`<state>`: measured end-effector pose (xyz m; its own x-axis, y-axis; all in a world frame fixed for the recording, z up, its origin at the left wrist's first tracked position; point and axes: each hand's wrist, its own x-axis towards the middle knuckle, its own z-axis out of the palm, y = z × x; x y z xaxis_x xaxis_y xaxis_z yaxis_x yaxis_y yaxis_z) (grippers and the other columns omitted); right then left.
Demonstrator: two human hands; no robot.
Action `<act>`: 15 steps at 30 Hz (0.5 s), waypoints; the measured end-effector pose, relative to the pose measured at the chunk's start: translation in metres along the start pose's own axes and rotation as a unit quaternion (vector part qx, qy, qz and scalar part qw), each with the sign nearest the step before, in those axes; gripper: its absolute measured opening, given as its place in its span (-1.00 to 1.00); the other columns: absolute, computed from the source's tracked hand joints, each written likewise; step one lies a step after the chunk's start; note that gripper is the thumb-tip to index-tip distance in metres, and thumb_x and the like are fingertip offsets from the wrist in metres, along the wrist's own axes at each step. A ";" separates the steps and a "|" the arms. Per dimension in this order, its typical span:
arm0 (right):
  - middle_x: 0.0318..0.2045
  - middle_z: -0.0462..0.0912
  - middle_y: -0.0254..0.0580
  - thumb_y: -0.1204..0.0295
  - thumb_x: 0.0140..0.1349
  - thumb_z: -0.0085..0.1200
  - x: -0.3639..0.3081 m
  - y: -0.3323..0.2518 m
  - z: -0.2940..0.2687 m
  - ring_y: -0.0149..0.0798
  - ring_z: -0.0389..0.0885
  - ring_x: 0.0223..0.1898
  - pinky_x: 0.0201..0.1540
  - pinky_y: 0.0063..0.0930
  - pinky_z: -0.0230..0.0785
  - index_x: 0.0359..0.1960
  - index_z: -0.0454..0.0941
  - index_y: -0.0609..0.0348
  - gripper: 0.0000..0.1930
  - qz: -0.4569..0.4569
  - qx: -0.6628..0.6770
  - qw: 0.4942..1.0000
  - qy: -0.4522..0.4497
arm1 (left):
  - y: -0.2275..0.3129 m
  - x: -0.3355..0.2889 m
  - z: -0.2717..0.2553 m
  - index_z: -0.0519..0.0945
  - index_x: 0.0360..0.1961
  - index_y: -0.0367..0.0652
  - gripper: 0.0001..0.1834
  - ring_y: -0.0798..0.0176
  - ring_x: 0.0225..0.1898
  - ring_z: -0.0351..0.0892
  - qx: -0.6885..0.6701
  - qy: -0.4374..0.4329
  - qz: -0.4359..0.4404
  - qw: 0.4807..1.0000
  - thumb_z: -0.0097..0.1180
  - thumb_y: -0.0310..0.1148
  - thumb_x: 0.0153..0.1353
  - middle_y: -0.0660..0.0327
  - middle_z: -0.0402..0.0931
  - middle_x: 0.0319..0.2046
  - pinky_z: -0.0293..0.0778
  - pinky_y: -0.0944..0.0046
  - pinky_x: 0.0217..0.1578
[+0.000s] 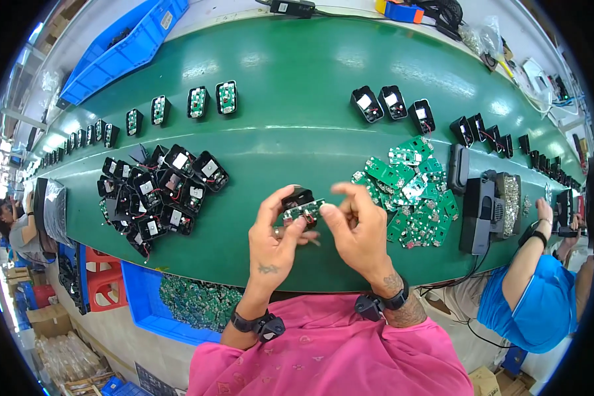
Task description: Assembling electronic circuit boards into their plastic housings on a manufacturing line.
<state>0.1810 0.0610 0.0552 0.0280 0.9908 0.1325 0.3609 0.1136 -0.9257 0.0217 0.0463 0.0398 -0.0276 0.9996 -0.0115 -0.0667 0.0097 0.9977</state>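
My L grip [270, 249] has a blk case [299, 196] & a green PCB [303, 211] together; my R grip [364, 234] is right beside, thumb at the PCB's R end, can't tell if touching. On the green counter [297, 92]: pile of blk cases [146, 185] to my L, loose PCB pile [416, 188] to my R, w/ a gray device [478, 214] past it. Blue bin [138, 290] of boards below, L side. Co-worker [541, 303] in blue far R.
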 end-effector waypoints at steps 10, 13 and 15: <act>-0.55 0.61 -0.35 0.52 0.31 0.19 -0.001 0.020 0.005 -0.59 0.53 -0.59 -0.58 -0.67 0.33 -0.26 0.56 0.37 -0.88 0.003 0.174 0.983 -0.055 | 0.001 0.000 0.000 0.39 0.29 -0.27 -0.39 0.22 -0.11 0.69 -0.024 -0.048 -0.064 0.997 0.10 -0.78 0.18 0.02 0.49 0.09 0.71 0.31 -0.13; -0.58 0.57 -0.39 0.52 0.31 0.19 -0.001 0.019 0.002 -0.62 0.47 -0.61 -0.61 -0.66 0.25 -0.35 0.57 0.34 -0.88 -0.020 0.199 0.975 -0.092 | -0.001 -0.002 0.005 0.43 0.27 -0.24 -0.39 0.27 -0.13 0.69 -0.035 -0.037 -0.027 0.998 0.09 -0.79 0.16 0.05 0.53 0.07 0.69 0.34 -0.15; -0.64 0.50 -0.43 0.49 0.34 0.16 -0.003 0.013 -0.001 -0.62 0.39 -0.63 -0.62 -0.65 0.14 -0.49 0.56 0.28 -0.78 0.039 0.170 0.976 -0.131 | -0.006 -0.003 0.004 0.43 0.27 -0.24 -0.38 0.28 -0.14 0.69 -0.022 -0.046 -0.008 0.999 0.10 -0.80 0.15 0.07 0.53 0.07 0.68 0.36 -0.18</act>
<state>0.1870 0.0597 0.0431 -0.2129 0.9771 0.0022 0.0365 0.0103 -0.9993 0.0259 0.0436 0.0341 0.0653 0.9977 -0.0193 -0.1098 0.0264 0.9936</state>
